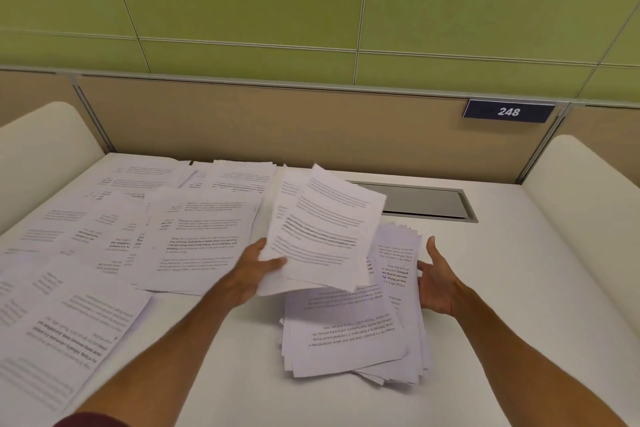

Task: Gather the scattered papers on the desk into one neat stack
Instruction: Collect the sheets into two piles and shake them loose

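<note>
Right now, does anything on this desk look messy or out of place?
Yes. The pile by the right hand is fanned, its edges askew. Loose sheets overlap at odd angles across the desk's left side. The left hand holds a few sheets above the pile.

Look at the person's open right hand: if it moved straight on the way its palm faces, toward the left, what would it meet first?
Most likely the right edge of the rough stack of papers, beside which the right hand sits open. Depth is unclear, so the sheets held by the left hand may hang just above that line.
</note>
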A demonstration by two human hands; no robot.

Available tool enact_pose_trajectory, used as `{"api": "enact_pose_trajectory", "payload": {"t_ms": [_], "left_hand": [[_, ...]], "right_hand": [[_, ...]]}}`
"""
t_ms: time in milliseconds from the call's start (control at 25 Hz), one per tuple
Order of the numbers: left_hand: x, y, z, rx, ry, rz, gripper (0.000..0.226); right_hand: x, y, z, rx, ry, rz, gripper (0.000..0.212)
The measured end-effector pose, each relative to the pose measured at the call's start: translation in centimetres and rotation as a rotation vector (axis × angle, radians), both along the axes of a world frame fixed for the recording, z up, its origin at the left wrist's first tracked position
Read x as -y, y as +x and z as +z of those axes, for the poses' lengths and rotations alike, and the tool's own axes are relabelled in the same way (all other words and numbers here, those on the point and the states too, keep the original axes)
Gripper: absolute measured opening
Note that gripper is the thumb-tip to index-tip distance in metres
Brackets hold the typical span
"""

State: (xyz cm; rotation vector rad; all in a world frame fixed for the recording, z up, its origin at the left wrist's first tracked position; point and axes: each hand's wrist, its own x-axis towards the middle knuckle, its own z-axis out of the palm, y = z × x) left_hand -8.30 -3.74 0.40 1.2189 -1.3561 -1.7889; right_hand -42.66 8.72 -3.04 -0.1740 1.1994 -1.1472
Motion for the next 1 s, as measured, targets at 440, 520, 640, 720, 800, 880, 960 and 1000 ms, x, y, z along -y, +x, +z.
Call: {"api": "enact_pose_trajectory", "payload": {"t_ms": [440,520,640,720,800,880,960,1000], "left_hand": [[-4.5,-1.7,-2.1,0.362,-0.133,-0.382,0.082],[-3.9,2.1,-1.7,0.431,-0.202,-0.204,0.073],[-2.3,10.5,-1.4,0.484,-0.288,0.137,0.058],[-1.2,17.7,-1.5,0.584,-0.322,0.311,0.051],[-0.2,24.9,-1.8,0.756,-0.331,0.376,0.053],[0.7,31.8,-2.2,0.934,-0.29,0.376,0.067],[1.4,37.4,-2.6,1.128,-0.215,0.321,0.088],[1.8,39.8,-2.7,1.222,-0.18,0.28,0.099]], "right_hand": [[0.8,4.3,0.1,-0.501,-0.11,0.155,0.059],[1.1,5.3,-0.5,-0.518,-0.115,0.146,0.062],[1.8,6.6,-0.8,-0.514,-0.114,0.177,0.063],[2.3,7.8,-0.7,-0.528,-0.103,0.206,0.062],[2.6,9.0,-0.6,-0.496,-0.072,0.213,0.061],[2.8,10.6,-0.3,-0.452,-0.041,0.2,0.057],[2.9,12.0,0.2,-0.422,-0.044,0.189,0.046],[2.8,12.7,0.4,-0.414,-0.042,0.178,0.04]]}}
